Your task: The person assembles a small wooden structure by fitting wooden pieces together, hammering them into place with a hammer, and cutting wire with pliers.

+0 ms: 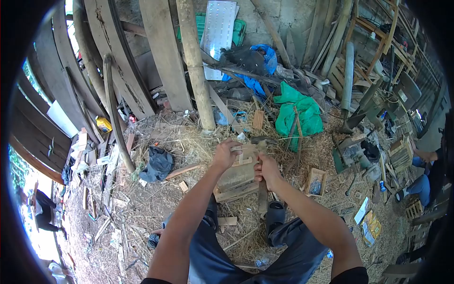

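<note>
My right hand is wrapped around the handle of a hammer. Its dark claw head points away from me, just above the fingers. My left hand is closed, pinching a small pale strip of wood at the far side of a wooden block. The block sits on the ground between my feet, with light wood pieces on its far edge. Whether a nail is in the left fingers, I cannot tell.
A small wooden box with nails stands right of the block. A black bag lies left, a green plastic sheet ahead. A bamboo post rises beyond. Another person sits at right; shavings cover the ground.
</note>
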Available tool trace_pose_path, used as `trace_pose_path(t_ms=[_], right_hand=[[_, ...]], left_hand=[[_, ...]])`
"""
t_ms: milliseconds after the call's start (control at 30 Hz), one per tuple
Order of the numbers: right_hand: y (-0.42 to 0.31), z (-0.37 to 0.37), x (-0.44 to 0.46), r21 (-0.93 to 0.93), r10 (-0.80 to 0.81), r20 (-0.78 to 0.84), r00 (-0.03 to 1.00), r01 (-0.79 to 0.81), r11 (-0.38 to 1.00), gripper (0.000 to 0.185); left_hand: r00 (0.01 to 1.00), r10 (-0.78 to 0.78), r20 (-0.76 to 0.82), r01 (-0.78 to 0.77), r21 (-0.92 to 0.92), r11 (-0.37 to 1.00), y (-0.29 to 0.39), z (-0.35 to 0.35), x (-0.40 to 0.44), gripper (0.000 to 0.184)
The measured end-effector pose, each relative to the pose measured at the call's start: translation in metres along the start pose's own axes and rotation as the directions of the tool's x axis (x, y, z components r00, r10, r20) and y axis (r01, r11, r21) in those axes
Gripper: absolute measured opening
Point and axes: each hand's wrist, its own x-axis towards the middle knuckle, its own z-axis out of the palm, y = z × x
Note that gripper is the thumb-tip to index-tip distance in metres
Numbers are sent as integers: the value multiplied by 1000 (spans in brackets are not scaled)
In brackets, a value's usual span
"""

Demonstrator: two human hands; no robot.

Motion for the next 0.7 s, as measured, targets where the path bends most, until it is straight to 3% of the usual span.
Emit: trace_pose_path(t_ms=[67, 133, 200, 233, 267, 300, 333, 400, 500, 567, 633, 700], right_hand=[[0, -2, 3, -30, 3, 34, 999, -2, 1000, 20], [1, -3, 1, -62, 4, 66, 998, 0, 998, 21], [3, 2, -1, -265, -42, 55, 998, 55, 963, 24], [2, 4, -1, -266, -44, 62, 997, 59, 962, 24], [1, 2, 0, -428, -128, 33, 991, 130, 894, 26], [0, -1, 1, -578, -218, 18, 976, 188, 794, 29], [-1, -8, 8, -579, -219, 20, 975, 190, 793, 29], [-1, -14, 17, -889, -465, 114, 878, 300, 347, 35], [-12, -15, 6, -919, -459, 185, 869, 318, 233, 37], [-11, -16, 8, -927, -459, 172, 872, 301, 224, 38], [-10, -17, 10, -933, -459, 161, 874, 287, 219, 38], [-10, -15, 10, -941, -458, 168, 873, 281, 191, 38]], left_hand=[[1000, -12, 2, 13, -49, 999, -1, 2, 1, 30], [1000, 17, 17, -17, 40, 999, 5, -2, 0, 30], [999, 27, -17, -27, 18, 999, 9, -4, -2, 29], [998, 36, -42, -36, -5, 999, 10, -4, -4, 28], [998, 36, -44, -36, -2, 999, 9, -3, -5, 28], [997, 4, -78, -14, -119, 993, 2, 2, -4, 26], [993, -32, -110, 6, -236, 972, -3, 6, -2, 24], [994, -25, -109, -2, -242, 970, -10, 10, -1, 24], [992, -1, -122, -21, -177, 984, -11, 11, -3, 24], [989, 24, -143, -39, -103, 994, -3, 9, -2, 24], [992, -85, -97, 77, -85, 993, -4, 9, -3, 22], [990, -54, -131, 40, -110, 993, -8, 14, -5, 21]])
